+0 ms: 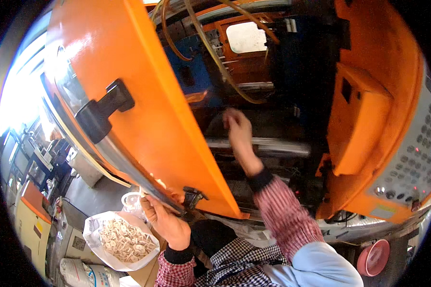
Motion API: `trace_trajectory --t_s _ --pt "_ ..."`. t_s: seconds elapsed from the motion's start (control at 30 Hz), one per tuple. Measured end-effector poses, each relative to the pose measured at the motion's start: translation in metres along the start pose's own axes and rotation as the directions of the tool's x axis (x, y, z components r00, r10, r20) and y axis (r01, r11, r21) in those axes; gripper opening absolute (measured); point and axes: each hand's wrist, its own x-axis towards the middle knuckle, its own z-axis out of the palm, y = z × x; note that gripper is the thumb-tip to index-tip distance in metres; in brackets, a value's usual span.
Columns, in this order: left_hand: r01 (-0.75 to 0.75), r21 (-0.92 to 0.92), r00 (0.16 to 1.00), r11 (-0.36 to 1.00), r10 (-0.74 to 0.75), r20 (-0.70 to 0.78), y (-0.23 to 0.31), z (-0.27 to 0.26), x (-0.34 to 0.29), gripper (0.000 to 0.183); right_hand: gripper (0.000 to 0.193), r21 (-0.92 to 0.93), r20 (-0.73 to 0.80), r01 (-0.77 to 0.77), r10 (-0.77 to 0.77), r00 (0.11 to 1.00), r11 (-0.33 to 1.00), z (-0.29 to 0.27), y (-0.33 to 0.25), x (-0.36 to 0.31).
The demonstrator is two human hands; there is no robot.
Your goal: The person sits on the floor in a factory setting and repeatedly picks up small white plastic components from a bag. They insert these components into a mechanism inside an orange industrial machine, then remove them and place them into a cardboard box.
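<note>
My right hand (241,136) reaches through the opening of an orange machine, above a shiny horizontal metal bar (273,146). Its fingers are bent and smeared by motion, so I cannot tell whether they hold anything. My left hand (170,226) is low beside the bottom edge of the orange sliding door (143,95). Its fingers are closed in a pinch, and what lies between them is hidden. Beside those fingers shows a whitish ring-shaped thing (130,198). Just below stands a white sack (93,229) holding many small off-white plastic pieces (124,239).
The door carries a black handle (103,110). Yellowish hoses (215,57) hang across the opening near blue mould plates (191,64). A control panel (407,167) with buttons is at right, above a pink basin (373,258). Filled bags (81,272) lie lower left.
</note>
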Motion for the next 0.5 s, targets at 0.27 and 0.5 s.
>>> trace_trajectory --t_s 0.27,0.5 --pt "-0.153 0.224 0.976 0.962 0.182 -0.115 -0.002 -0.017 0.035 0.028 0.052 0.097 -0.659 -0.111 0.148 0.737 0.989 0.094 0.056 0.270" --pt "-0.163 0.163 0.966 0.973 0.192 -0.175 -0.002 -0.020 0.059 0.017 0.047 -0.985 -0.083 0.064 -0.764 0.639 0.161 0.007 0.161 0.401"
